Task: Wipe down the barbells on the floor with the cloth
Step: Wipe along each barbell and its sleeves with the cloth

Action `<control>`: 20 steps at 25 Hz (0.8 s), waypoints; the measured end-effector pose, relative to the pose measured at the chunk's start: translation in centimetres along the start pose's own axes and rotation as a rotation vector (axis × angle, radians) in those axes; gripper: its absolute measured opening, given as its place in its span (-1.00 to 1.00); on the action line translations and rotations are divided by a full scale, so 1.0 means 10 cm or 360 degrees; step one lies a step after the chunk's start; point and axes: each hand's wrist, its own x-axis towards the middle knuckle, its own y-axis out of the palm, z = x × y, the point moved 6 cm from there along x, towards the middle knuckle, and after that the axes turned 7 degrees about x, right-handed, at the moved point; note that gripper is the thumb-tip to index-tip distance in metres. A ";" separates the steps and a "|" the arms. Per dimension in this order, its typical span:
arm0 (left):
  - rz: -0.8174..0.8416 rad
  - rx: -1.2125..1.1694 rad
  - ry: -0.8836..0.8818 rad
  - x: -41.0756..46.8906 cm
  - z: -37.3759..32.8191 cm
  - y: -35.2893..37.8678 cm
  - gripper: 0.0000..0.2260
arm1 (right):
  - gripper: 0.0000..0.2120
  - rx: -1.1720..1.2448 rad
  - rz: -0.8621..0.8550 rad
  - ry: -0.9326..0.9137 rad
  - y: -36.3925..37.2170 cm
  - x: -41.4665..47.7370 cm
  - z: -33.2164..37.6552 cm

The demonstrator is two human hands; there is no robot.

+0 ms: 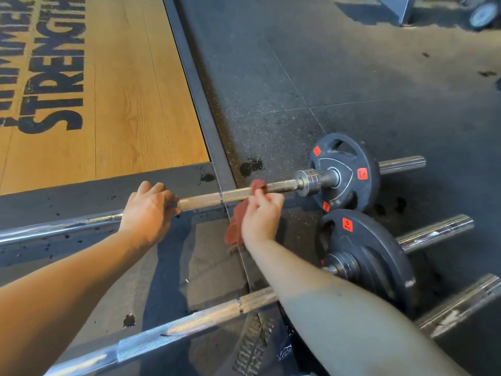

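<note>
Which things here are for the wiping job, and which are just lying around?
For the job: red cloth in the right hand; far barbell, gripped by the left hand; near barbell.
Just around: wooden platform; small wheel, top right; rubber floor.

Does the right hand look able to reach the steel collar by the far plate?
Probably yes: the right hand holds the cloth on the bar, and nothing lies between it and the collar.
</note>
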 end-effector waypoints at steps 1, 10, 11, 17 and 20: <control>-0.0008 -0.0002 -0.0007 -0.02 0.02 -0.01 -0.82 | -0.82 -0.0022 0.0155 -0.0134 0.07 -0.15 0.06; 0.0004 0.0019 0.0008 0.03 -0.08 0.02 -0.83 | -0.84 -0.0136 -0.0107 0.0000 -0.24 0.24 0.08; 0.0003 0.0033 -0.0004 0.03 -0.05 0.02 -0.84 | -0.87 -0.0123 0.0083 -0.0106 0.07 0.00 0.20; 0.0185 0.0098 -0.0021 -0.01 0.09 -0.01 -0.71 | -0.91 -0.0579 0.0709 -0.0571 0.31 -0.03 0.32; 0.0208 0.0083 -0.0032 -0.05 0.26 -0.13 -0.63 | -0.81 -0.0636 0.0369 -0.0304 -0.20 0.47 0.11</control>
